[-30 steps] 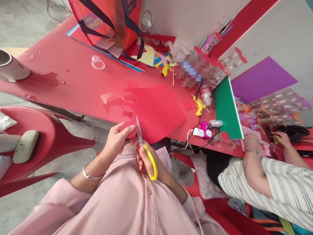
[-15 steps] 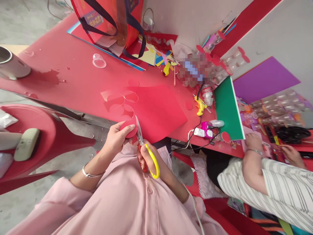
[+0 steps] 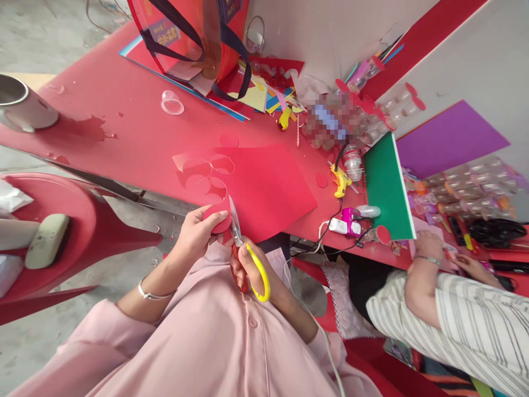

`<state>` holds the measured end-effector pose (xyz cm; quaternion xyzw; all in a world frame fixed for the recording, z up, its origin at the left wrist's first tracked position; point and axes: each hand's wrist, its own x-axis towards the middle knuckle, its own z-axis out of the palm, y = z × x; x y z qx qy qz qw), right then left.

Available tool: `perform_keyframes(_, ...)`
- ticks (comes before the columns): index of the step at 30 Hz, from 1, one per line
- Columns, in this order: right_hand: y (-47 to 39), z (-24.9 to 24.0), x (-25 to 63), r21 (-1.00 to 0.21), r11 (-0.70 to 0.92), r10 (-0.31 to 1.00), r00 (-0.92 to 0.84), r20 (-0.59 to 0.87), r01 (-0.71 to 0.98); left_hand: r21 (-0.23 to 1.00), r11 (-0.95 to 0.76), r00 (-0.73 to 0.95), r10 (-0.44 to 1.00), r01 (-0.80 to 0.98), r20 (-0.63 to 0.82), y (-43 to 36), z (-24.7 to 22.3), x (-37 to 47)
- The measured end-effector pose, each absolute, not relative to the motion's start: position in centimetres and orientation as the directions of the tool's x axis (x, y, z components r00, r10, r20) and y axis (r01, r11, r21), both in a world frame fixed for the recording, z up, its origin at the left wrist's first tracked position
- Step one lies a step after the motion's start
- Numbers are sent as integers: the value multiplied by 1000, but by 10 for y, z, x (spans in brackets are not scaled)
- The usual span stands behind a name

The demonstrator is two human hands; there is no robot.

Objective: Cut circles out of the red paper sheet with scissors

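A sheet of red paper (image 3: 273,187) reaches over the table's front edge, with round holes cut out along its left side. My left hand (image 3: 198,231) pinches a rounded, partly cut piece at its near edge between thumb and fingers. In my right hand (image 3: 250,270) are scissors (image 3: 259,274) with one yellow and one red handle loop, my thumb through the yellow one. Their blades point away from me and lie at the paper beside my left thumb. Loose red paper circles (image 3: 228,141) rest on the table behind the sheet.
A yellow glue gun (image 3: 340,181), a pink plug adapter (image 3: 351,221) and clear plastic cups (image 3: 352,160) stand to the right, by a green board (image 3: 390,187). A co-worker's hand (image 3: 430,245) is farther right. At left are a metal mug (image 3: 28,107) and a red stool (image 3: 91,220).
My hands, the scissors and the paper keep nearly the same position. The view has shifted slightly. At right, the co-worker's farther hand has moved left, closer to their other hand.
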<state>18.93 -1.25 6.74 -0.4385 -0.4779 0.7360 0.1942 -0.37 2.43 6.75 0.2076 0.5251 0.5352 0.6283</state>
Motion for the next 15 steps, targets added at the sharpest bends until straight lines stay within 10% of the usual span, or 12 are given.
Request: perform_keyframes(15, -8, 73, 189, -873, -455, 683, -562, -467, 172, 835, 336, -163, 883, -437, -440, 24, 64, -11)
